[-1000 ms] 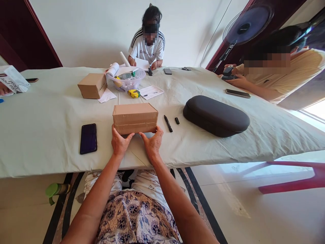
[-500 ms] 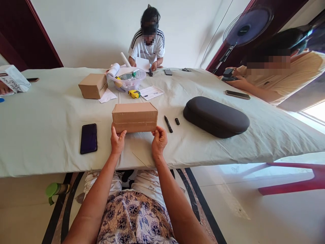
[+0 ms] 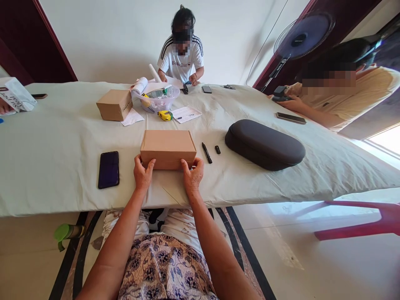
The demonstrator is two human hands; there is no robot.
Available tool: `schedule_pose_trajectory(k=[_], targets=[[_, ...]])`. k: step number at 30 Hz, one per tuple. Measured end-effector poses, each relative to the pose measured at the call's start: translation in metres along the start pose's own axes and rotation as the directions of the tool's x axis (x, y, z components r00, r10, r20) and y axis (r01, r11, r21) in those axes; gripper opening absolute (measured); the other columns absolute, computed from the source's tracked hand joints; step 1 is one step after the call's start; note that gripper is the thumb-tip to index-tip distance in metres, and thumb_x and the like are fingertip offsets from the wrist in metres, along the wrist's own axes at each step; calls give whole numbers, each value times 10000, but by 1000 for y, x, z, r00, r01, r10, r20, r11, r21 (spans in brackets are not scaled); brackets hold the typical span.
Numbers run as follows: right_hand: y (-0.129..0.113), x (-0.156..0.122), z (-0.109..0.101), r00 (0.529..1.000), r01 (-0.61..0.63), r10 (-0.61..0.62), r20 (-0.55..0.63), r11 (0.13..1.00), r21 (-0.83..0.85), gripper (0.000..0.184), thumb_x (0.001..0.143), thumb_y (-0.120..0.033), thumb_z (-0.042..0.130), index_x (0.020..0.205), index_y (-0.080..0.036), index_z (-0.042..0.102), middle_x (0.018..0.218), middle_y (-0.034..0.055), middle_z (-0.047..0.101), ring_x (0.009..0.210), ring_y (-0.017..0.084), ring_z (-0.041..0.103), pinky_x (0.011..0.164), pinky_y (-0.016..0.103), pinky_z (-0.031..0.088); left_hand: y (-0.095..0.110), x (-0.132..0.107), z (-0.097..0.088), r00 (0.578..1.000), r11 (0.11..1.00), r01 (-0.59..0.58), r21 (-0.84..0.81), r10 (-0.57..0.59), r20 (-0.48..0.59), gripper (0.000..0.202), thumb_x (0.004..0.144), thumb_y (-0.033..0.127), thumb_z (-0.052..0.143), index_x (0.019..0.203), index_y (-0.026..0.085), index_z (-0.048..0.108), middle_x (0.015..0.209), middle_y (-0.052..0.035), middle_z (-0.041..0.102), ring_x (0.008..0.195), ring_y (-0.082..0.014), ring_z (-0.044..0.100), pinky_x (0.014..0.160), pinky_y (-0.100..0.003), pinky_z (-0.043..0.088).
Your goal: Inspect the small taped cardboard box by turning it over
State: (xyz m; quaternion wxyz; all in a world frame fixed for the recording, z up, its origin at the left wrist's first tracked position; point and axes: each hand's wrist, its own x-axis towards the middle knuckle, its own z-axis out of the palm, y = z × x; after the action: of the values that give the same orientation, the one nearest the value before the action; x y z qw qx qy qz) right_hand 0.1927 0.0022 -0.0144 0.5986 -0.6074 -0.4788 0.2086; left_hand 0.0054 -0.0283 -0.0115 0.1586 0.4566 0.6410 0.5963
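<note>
A closed brown cardboard box (image 3: pixel 168 141) is in front of me near the table's front edge, its smooth top face showing. My left hand (image 3: pixel 143 171) grips its left front corner, thumb on the front face. At the right front corner my right hand (image 3: pixel 192 173) holds it the same way; the fingers of both hands are partly hidden behind the box. Right of the box lie an uncapped black marker (image 3: pixel 206 153) and its cap (image 3: pixel 217 149). A dark phone (image 3: pixel 108 170) rests to the left.
A large dark oval case (image 3: pixel 265 144) sits to the right. Farther back are a second cardboard box (image 3: pixel 114 105), a clear plastic basin (image 3: pixel 153 104), a yellow tape measure (image 3: pixel 165 115) and a printed paper (image 3: pixel 187 114). Two people sit across and to the right.
The box has tipped so its top face shows more, and it sits slightly nearer to me. My right thumb has moved onto its front face.
</note>
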Motion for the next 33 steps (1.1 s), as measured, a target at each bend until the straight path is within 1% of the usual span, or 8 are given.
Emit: schedule_pose_trajectory(k=[6,9,14,17,21,25,29,33], targets=[[0,0,-2,999,47,-48,7,995,87,430,900,-619,475,900,-194,544,874,17,583,826,159,525,816,325,443,2,3,-5,997,996,-23,83,29,-72,605,904,741,410,1020,178,600,937,-98,693,874,-239,664,810,-361,528],[1,0,-3,996,79,-75,-39,993,93,432,927,-608,429,901,-193,544,891,36,596,857,168,543,831,339,461,5,1,-5,986,998,-60,30,64,-152,639,938,724,332,1070,162,608,971,-113,699,884,-220,666,831,-349,528],[1,-4,-2,980,194,-189,-55,973,122,479,922,-553,493,1252,-206,503,1220,123,587,1107,213,590,940,396,501,10,-3,-4,974,979,-186,-79,173,-147,676,943,639,458,1424,166,420,1308,-183,631,1128,-223,661,965,-341,519],[0,-7,-4,933,357,-358,14,933,52,509,922,-514,535,1345,-238,478,1362,143,520,1290,252,527,1065,468,455,9,-3,-3,958,964,-265,-10,262,-116,656,917,622,524,1382,163,470,1360,-192,596,1274,-264,593,1075,-400,475],[0,-9,-5,881,472,-472,17,881,-29,408,888,-517,614,1170,-227,561,1323,135,511,1293,270,520,1100,508,436,10,-3,-1,932,939,-329,100,340,-129,615,866,638,595,1235,149,545,1221,-174,643,1189,-275,631,1059,-432,495],[-5,-14,-3,878,472,-477,-47,878,-82,518,790,-576,722,1101,-211,526,1269,144,513,1249,291,533,1060,526,458,22,-13,4,912,914,-330,238,374,-170,738,805,690,647,1255,120,508,1262,-215,594,1233,-321,592,1049,-472,498],[-18,-23,-2,920,380,-389,-51,917,-122,630,726,-639,755,1107,-200,513,1284,174,507,1260,315,512,1046,533,453,36,-26,7,932,905,-284,318,338,-130,956,704,751,707,1341,89,444,1331,-268,534,1316,-383,516,1071,-523,471],[-26,-25,-1,956,282,-290,-52,951,-124,640,731,-672,735,1107,-199,526,1262,169,521,1265,309,496,1053,522,443,39,-28,5,954,927,-240,288,281,-108,945,730,739,693,1383,109,427,1364,-258,522,1336,-374,506,1094,-526,454]])
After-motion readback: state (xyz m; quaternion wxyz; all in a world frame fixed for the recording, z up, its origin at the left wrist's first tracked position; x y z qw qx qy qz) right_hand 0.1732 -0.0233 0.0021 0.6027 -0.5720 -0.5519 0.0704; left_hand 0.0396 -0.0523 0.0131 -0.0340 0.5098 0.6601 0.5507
